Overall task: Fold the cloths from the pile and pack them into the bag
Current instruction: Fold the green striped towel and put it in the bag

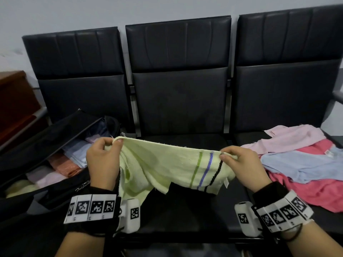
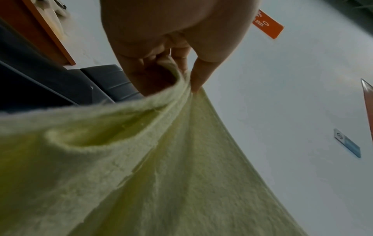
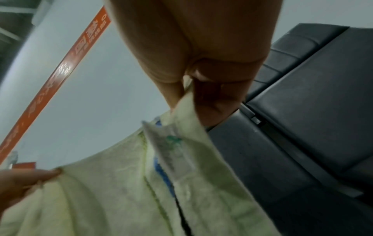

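I had the left hand [image 1: 104,160] and right hand [image 1: 243,164] each pinching a top corner of the yellow cloth [image 1: 167,167], stretched between them above the middle seat [image 1: 185,210], probably to square it for folding. The bag [image 1: 46,145] lay open to my left, the pile [image 1: 304,164] to my right.

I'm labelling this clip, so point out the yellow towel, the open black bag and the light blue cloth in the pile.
yellow towel [image 1: 167,160]: head view, middle of the stretched panel.
black bag [image 1: 46,138]: head view, raised flap.
light blue cloth [image 1: 297,164]: head view, its flat middle.
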Action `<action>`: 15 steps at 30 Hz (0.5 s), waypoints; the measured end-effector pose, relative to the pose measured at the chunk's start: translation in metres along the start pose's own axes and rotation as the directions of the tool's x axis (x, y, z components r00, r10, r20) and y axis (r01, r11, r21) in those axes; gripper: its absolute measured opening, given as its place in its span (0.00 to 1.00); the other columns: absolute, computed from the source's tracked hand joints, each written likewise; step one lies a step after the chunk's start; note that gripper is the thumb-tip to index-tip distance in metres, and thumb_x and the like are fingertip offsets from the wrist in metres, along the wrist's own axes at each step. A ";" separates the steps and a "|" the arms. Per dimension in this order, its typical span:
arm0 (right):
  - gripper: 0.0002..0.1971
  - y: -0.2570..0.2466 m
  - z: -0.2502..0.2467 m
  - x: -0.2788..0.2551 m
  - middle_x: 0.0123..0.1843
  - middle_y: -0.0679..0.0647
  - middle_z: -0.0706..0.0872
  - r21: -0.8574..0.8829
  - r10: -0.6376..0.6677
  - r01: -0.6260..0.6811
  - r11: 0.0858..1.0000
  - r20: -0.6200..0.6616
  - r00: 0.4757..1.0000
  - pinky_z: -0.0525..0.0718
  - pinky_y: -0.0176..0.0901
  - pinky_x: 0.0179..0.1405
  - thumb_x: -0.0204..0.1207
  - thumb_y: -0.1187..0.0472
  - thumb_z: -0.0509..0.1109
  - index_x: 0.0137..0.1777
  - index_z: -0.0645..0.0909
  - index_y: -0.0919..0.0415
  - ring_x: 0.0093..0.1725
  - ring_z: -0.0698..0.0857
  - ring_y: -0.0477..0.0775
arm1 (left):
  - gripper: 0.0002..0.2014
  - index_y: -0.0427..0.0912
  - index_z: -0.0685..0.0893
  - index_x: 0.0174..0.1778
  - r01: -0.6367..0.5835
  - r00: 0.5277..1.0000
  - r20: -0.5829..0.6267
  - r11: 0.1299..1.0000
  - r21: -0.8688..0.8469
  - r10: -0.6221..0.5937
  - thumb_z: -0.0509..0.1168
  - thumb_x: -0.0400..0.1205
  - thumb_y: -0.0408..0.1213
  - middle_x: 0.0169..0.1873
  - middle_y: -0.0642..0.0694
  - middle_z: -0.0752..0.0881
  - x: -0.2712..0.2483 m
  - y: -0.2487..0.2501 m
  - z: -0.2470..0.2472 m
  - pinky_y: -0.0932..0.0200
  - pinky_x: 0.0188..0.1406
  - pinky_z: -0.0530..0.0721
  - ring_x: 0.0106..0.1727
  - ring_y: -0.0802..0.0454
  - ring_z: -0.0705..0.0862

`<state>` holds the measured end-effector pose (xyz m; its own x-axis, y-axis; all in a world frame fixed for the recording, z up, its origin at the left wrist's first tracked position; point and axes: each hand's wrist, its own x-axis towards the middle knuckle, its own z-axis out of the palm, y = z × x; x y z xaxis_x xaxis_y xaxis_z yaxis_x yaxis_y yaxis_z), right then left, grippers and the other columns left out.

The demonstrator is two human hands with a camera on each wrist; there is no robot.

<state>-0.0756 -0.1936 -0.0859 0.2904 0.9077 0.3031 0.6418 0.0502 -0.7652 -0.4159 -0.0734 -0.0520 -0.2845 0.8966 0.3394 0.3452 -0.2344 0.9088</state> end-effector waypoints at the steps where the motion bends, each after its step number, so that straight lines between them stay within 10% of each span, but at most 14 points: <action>1: 0.15 -0.003 -0.001 0.001 0.41 0.40 0.90 0.052 0.004 -0.004 0.999 0.011 1.000 0.76 0.22 0.45 0.78 0.62 0.74 0.47 0.84 0.35 0.46 0.85 0.36 | 0.09 0.46 0.84 0.35 0.007 1.000 -0.014 1.000 0.008 -0.007 0.72 0.79 0.44 0.31 0.54 0.81 0.001 0.003 0.002 0.54 0.39 0.77 0.35 0.55 0.78; 4: 0.14 -0.024 0.005 0.002 0.38 0.67 0.87 0.392 0.009 -0.042 0.919 0.086 0.996 0.81 0.42 0.40 0.81 0.66 0.70 0.55 0.87 0.44 0.37 0.83 0.54 | 0.08 0.49 0.83 0.34 -0.006 0.999 0.034 0.999 0.038 0.005 0.74 0.77 0.42 0.31 0.55 0.84 -0.008 0.022 0.023 0.60 0.35 0.77 0.35 0.56 0.80; 9: 0.12 -0.063 0.020 0.004 0.43 0.61 0.89 0.730 -0.044 -0.182 0.658 0.279 0.959 0.85 0.46 0.29 0.78 0.66 0.63 0.51 0.89 0.62 0.36 0.87 0.60 | 0.06 0.49 0.86 0.41 -0.168 0.893 0.431 0.984 0.051 0.130 0.76 0.75 0.36 0.37 0.55 0.86 -0.043 0.048 0.063 0.66 0.37 0.77 0.36 0.62 0.81; 15: 0.16 -0.059 0.018 -0.001 0.47 0.58 0.93 0.511 -0.091 -0.122 0.851 0.371 0.924 0.85 0.46 0.35 0.80 0.75 0.62 0.56 0.85 0.57 0.45 0.93 0.57 | 0.12 0.50 0.87 0.45 -0.175 0.812 0.573 0.983 0.060 0.109 0.66 0.82 0.26 0.45 0.56 0.87 -0.042 0.034 0.048 0.61 0.45 0.81 0.42 0.60 0.85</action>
<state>-0.1265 -0.1896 -0.0509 -0.0533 0.9889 0.1389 0.1480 0.1454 -0.9782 -0.3488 -0.1013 -0.0472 0.3193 0.9178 0.2358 0.4429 -0.3646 0.8191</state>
